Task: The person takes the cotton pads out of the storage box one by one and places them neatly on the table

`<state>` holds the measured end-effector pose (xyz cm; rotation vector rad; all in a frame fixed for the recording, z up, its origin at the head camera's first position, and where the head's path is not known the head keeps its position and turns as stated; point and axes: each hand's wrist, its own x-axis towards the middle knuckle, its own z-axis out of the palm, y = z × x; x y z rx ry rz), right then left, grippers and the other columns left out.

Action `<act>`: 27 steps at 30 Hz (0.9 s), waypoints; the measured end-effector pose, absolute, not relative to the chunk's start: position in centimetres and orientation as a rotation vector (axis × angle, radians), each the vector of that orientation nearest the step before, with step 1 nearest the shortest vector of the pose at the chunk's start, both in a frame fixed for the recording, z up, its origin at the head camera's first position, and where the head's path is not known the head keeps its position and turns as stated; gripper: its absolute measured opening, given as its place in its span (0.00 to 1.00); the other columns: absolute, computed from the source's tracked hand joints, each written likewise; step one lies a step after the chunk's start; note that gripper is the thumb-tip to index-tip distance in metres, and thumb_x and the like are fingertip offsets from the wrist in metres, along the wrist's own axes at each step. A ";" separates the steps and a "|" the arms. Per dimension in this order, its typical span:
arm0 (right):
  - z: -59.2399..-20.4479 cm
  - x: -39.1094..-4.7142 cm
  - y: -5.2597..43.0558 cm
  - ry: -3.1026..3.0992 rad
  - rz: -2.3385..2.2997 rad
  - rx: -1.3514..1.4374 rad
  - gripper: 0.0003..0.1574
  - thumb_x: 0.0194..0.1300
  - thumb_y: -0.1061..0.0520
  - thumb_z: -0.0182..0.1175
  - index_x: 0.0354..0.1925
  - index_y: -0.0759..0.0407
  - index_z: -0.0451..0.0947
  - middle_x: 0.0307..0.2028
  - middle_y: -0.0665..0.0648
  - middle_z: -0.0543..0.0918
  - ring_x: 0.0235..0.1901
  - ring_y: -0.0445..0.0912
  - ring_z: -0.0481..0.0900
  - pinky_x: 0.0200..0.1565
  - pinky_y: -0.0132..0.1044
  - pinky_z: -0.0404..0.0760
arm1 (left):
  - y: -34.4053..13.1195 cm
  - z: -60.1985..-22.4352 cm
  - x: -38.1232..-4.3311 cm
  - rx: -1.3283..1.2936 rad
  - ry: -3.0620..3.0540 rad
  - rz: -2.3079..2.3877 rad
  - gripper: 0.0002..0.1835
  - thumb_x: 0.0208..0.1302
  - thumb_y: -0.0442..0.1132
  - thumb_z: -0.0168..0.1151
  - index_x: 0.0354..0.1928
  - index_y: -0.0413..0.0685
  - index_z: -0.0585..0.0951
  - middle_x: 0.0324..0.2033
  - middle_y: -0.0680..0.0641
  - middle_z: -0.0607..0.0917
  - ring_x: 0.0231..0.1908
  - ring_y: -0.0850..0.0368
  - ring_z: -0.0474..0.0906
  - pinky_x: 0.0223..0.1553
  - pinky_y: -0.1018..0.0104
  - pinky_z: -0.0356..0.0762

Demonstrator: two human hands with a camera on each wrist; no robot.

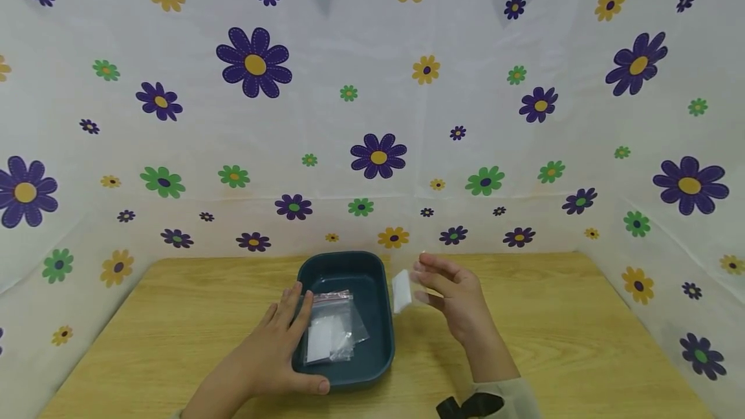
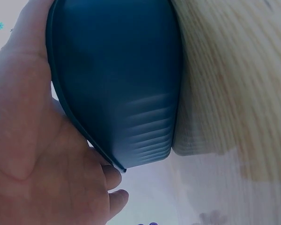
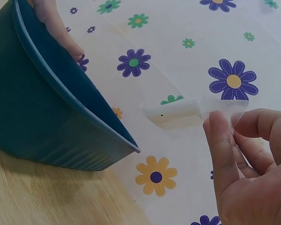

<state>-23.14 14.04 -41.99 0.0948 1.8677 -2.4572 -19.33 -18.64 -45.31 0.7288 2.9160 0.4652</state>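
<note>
At left, we see a person's left hand [image 1: 264, 348] laid on the near-left side of a dark teal plastic tub [image 1: 375, 348], its fingers [image 1: 304, 315] spread wide and reaching over the rim, its thumb along the near edge. From the left wrist, we view the palm close beside the tub's smooth outer wall, which turns ribbed toward one end.

Inside the tub, against its left side, we find overlapping clear plastic bags [image 1: 357, 328] with white contents, a reddish band crossing the far end of the pile; we cannot tell how many bags lie there.

Just beyond the tub's right rim, raised over the wood-grain counter [image 1: 553, 328] and apart from the tub, hangs a small clear packet [image 1: 401, 291] with a white piece inside. To its right, the right hand [image 1: 456, 299] holds the packet by its transparent end, the fingers narrowed to a pinch between thumb and fingertips. Below that hand we note a pale sleeve [image 1: 512, 399] and a black wrist device [image 1: 470, 405]. Behind everything, from left to right, spreads a white floral cloth [image 1: 326, 128] of purple, yellow and green blooms.
</note>
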 end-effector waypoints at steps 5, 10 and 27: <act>-42.0 -23.1 14.2 1.868 -2.456 0.127 0.22 0.66 0.63 0.65 0.58 0.62 0.79 0.51 0.58 0.85 0.47 0.46 0.85 0.45 0.37 0.85 | -18.7 -45.4 -19.3 0.745 2.918 0.469 0.73 0.42 0.84 0.59 0.80 0.44 0.42 0.78 0.33 0.39 0.77 0.33 0.37 0.71 0.32 0.47; -42.2 -23.3 14.5 1.887 -2.438 0.156 0.22 0.66 0.63 0.65 0.58 0.62 0.78 0.52 0.58 0.85 0.48 0.46 0.85 0.45 0.37 0.85 | -18.7 -45.3 -19.1 0.746 2.922 0.478 0.74 0.42 0.84 0.58 0.80 0.45 0.42 0.78 0.33 0.38 0.77 0.33 0.37 0.71 0.32 0.47; -43.2 -23.9 14.6 1.881 -2.428 0.200 0.24 0.67 0.65 0.63 0.61 0.66 0.75 0.51 0.56 0.85 0.45 0.43 0.86 0.42 0.35 0.85 | -18.8 -45.4 -19.3 0.735 2.915 0.482 0.73 0.42 0.84 0.59 0.80 0.48 0.40 0.78 0.35 0.36 0.77 0.35 0.35 0.72 0.34 0.45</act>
